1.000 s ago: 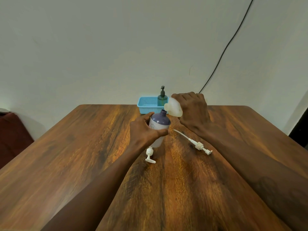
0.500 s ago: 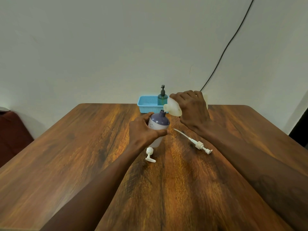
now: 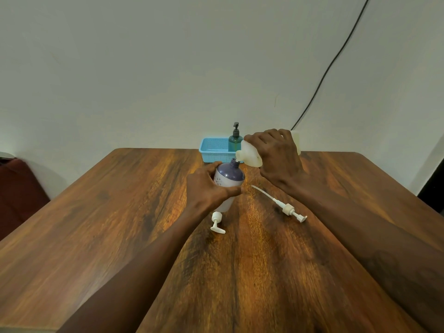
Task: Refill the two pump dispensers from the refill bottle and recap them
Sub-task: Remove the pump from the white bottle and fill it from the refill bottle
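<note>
**Pouring into the purple-shouldered dispenser**

I am watching the left hand (image 3: 209,186) wrapping its grip around the white pump dispenser with the purple domed shoulder (image 3: 228,181), which is standing open-necked near the middle of the wooden desk (image 3: 108,212). The fingers are curling round the body just under the shoulder, thumb on the near side, so that grip is closed on the dispenser. The right hand (image 3: 276,159) is clenching the cream translucent plastic refill bottle (image 3: 249,156) and tipping it, the spout sitting right over the dispenser's neck at about 12 o'clock of it; whether liquid is running I cannot tell.

I judge the dispenser to be light and smooth, likely to tip or slide if nudged, so holding it high on the body is looking sensible. The refill bottle seems soft-walled; squeezing it mid-body is probably going to push liquid out faster, and soap on the fingers would be making both slippery.

A white pump head with a long dip tube (image 3: 286,207) is lying at 4 o'clock of the dispenser, apart from it. A shorter white pump head (image 3: 217,222) is resting at 6 o'clock, just beside its base. At 12 o'clock, a dark green pump bottle (image 3: 234,140) is standing capped in a blue plastic basket (image 3: 213,146).
</note>
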`<state>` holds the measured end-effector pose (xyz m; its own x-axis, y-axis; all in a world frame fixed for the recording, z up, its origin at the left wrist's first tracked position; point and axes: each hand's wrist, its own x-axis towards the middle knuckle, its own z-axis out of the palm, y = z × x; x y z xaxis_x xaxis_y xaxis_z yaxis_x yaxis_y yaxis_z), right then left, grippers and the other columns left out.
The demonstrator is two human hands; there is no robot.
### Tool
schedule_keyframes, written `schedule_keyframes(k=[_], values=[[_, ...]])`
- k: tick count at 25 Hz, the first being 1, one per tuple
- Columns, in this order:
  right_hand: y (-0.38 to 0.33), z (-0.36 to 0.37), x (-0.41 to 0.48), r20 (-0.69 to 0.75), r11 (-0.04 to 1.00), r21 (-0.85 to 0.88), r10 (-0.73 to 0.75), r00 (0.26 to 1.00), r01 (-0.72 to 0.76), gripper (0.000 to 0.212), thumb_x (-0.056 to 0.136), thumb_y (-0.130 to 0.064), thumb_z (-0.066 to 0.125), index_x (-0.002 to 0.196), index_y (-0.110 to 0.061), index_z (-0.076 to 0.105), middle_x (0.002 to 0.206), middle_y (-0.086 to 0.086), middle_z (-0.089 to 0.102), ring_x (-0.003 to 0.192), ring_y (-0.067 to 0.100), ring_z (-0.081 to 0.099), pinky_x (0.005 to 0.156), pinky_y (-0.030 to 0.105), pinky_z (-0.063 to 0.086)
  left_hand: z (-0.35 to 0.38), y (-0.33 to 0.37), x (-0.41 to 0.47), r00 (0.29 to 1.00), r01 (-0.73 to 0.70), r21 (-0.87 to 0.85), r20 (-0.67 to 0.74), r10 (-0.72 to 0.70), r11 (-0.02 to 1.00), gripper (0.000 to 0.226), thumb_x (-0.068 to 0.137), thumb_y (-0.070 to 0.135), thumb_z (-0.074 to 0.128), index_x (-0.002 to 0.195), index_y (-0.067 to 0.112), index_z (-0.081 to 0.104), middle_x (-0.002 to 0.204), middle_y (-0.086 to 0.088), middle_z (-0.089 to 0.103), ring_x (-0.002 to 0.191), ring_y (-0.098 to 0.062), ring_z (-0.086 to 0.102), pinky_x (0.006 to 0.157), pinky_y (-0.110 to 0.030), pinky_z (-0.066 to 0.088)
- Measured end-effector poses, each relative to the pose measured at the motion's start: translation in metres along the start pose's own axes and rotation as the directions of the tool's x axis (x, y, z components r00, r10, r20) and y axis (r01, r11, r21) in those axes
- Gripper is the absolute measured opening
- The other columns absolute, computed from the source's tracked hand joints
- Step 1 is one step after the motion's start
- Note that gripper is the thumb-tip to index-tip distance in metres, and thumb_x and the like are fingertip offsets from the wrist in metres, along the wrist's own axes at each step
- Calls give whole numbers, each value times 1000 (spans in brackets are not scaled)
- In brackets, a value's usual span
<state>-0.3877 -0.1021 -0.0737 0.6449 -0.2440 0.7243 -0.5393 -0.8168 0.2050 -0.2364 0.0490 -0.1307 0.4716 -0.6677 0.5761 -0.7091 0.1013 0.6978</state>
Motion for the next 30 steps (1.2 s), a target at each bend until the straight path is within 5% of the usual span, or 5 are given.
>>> schedule_keyframes(k=[5, 30], values=[[-1, 1, 1, 22, 1000, -9, -4, 1000, 4, 81, 58, -14, 93, 133, -17, 61, 123, 10, 70, 111, 33, 63, 97, 52, 45, 1, -5, 1, 1000, -7, 4, 4, 7, 1000, 85, 56, 70, 77, 127, 25, 64, 113, 8, 71, 94, -3, 66, 75, -16, 53], [-4, 1, 5, 20, 999, -15, -40, 999, 40, 78, 61, -14, 91, 132, -17, 61, 125, 10, 69, 112, 33, 61, 99, 51, 44, -3, -5, -1, 1000, 5, 14, -3, -4, 1000, 81, 54, 67, 76, 124, 27, 65, 109, 11, 71, 89, -1, 65, 73, -13, 50]])
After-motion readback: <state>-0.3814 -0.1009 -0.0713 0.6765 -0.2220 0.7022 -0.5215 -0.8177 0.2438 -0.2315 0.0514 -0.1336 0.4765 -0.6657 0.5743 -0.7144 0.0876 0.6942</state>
